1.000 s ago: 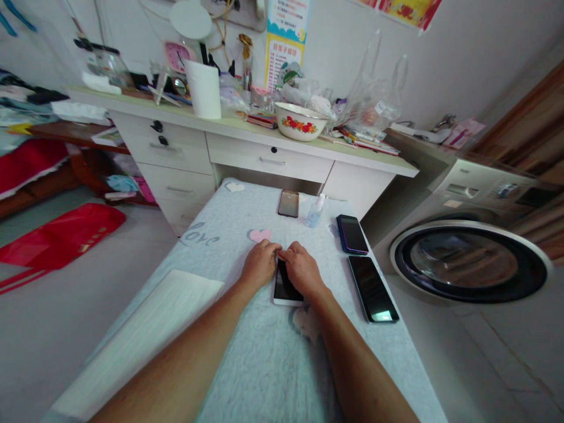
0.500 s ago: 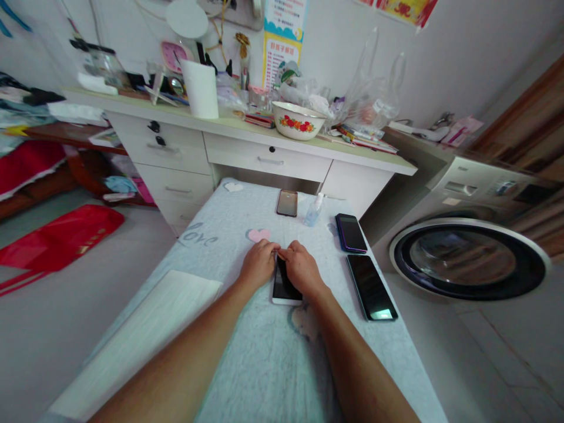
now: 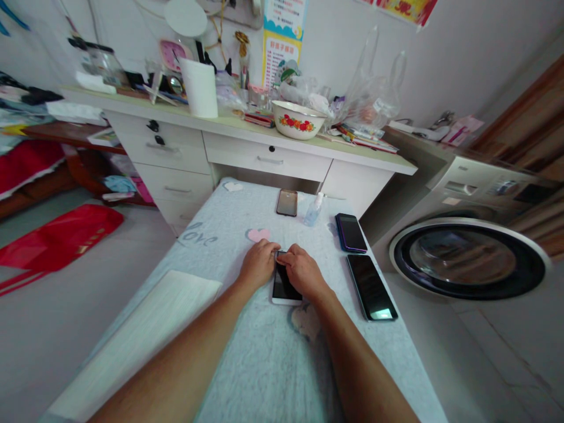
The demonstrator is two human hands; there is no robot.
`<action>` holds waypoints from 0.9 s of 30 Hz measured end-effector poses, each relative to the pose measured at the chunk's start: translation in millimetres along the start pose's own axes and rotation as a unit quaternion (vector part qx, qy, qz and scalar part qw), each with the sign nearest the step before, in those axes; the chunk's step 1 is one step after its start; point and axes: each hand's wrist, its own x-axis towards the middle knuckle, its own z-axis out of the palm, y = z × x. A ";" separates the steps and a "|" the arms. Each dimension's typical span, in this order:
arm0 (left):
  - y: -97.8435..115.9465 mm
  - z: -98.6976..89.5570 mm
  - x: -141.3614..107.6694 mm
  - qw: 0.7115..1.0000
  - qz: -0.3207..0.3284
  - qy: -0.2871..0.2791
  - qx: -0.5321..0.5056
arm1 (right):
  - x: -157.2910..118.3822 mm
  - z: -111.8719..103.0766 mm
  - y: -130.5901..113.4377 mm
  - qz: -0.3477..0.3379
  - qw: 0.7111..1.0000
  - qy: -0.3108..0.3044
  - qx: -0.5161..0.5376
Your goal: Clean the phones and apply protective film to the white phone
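Note:
A white-framed smartphone (image 3: 287, 288) lies flat, screen up, on the cloth-covered table, its top end partly hidden by my fingers. At its upper left edge, my left hand (image 3: 259, 262) is closed around the side and corner. My right hand (image 3: 302, 270) rests over the upper right part of the screen with curled fingers pressed together. Whether something small is pinched in those fingers cannot be made out. Beyond the hands stand a clear spray bottle (image 3: 313, 211) and a phone case (image 3: 287, 202). Two dark phones, one upper (image 3: 351, 232) and one lower (image 3: 371, 288), lie to the right.
A folded white cloth (image 3: 176, 311) lies along the table's left side. Behind, a desk with drawers (image 3: 268, 157) carries a floral enamel bowl (image 3: 299, 120), a paper roll (image 3: 199, 88) and plastic bags. A washing machine (image 3: 467, 258) stands at right; a red bag (image 3: 61, 238) lies on the floor.
My right hand's fingers have shifted slightly down and right over the top of the screen, a little away from the left fingertips. My left hand and the phone stay in place.

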 end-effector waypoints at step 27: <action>-2.5 2.8 0.3 1.000 0.007 0.004 -0.003 | -15.2 -5.1 -5.6 -0.027 0.998 -0.034 -0.035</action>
